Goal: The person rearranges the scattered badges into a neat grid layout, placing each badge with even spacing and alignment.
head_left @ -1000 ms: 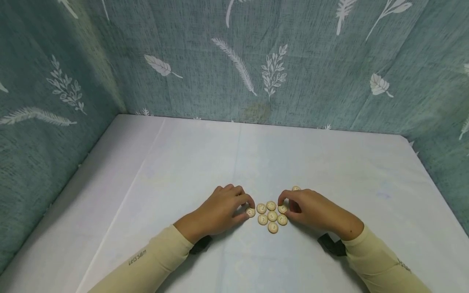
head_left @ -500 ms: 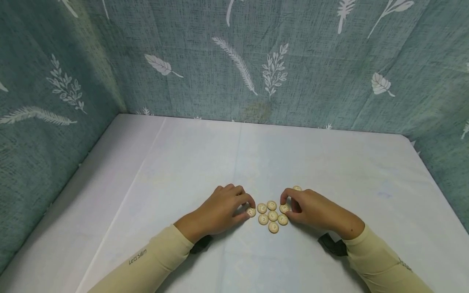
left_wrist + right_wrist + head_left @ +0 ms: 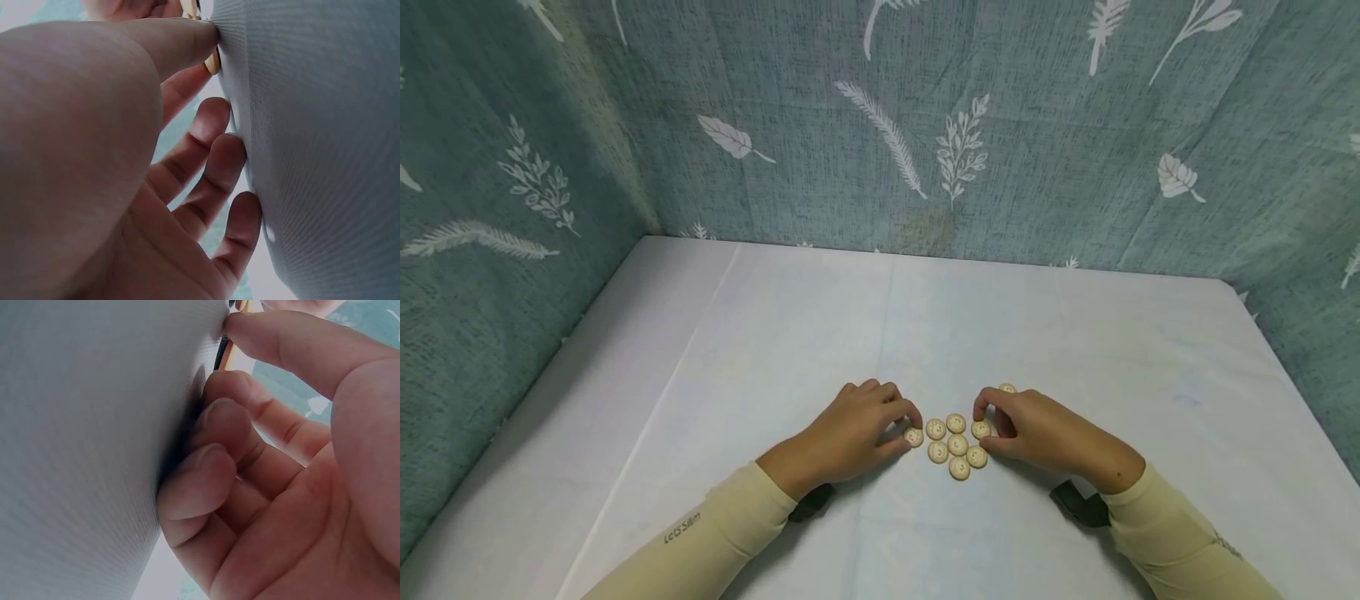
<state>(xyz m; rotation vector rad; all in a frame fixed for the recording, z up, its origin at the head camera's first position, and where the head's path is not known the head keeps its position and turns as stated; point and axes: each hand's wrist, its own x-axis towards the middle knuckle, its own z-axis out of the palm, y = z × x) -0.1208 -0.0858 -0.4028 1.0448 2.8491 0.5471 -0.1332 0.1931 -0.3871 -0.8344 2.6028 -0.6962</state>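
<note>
Your left hand (image 3: 857, 425) pinches the leftmost button (image 3: 913, 437) between thumb and forefinger, flat on the white tablecloth (image 3: 775, 333). Your right hand (image 3: 1037, 429) pinches the rightmost button (image 3: 980, 430) of the same cluster in the same way. Between your hands the other buttons (image 3: 957, 446) lie loose on the cloth, touching one another, in no dish or box. One stray button (image 3: 1006, 388) peeks out just behind your right knuckles.
</note>
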